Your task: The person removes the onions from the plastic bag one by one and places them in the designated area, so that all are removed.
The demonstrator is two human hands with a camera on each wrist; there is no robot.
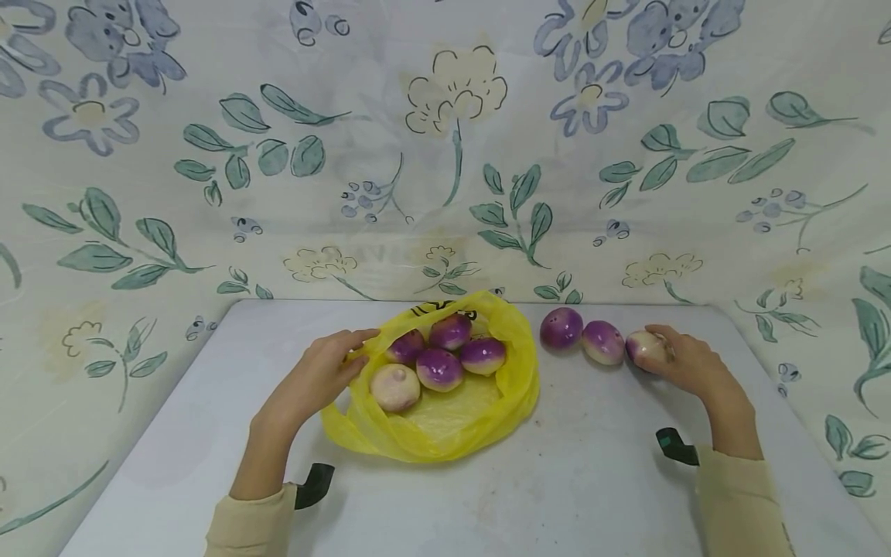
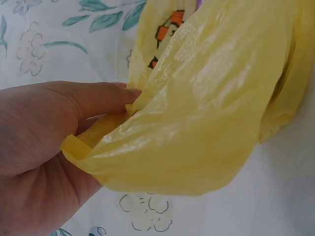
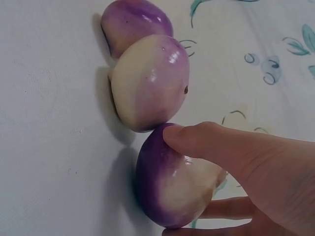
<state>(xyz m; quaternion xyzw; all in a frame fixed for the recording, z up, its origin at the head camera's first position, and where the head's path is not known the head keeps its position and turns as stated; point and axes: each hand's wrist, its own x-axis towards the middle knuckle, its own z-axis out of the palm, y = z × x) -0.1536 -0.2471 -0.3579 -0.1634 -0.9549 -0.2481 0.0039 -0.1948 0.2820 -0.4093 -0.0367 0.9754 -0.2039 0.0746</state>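
Note:
A yellow plastic bag (image 1: 518, 387) lies on the table with its mouth spread wide. Inside it are several purple-and-white turnips (image 1: 439, 370), one of them a mostly white turnip (image 1: 394, 387). My left hand (image 1: 316, 375) pinches the bag's left rim; in the left wrist view the yellow film (image 2: 197, 137) passes between thumb and fingers. Right of the bag, my right hand (image 1: 685, 360) grips a turnip (image 3: 172, 182), thumb on one side and fingers on the other. Beside it sit a paler turnip (image 3: 150, 83) and a darker purple turnip (image 1: 561, 329), in a row.
The white table (image 1: 557, 495) reaches back to a hanging cloth (image 1: 376, 155) printed with flowers and leaves. Dark pieces of gear stick out at the left cuff (image 1: 315, 486) and the right cuff (image 1: 677, 446).

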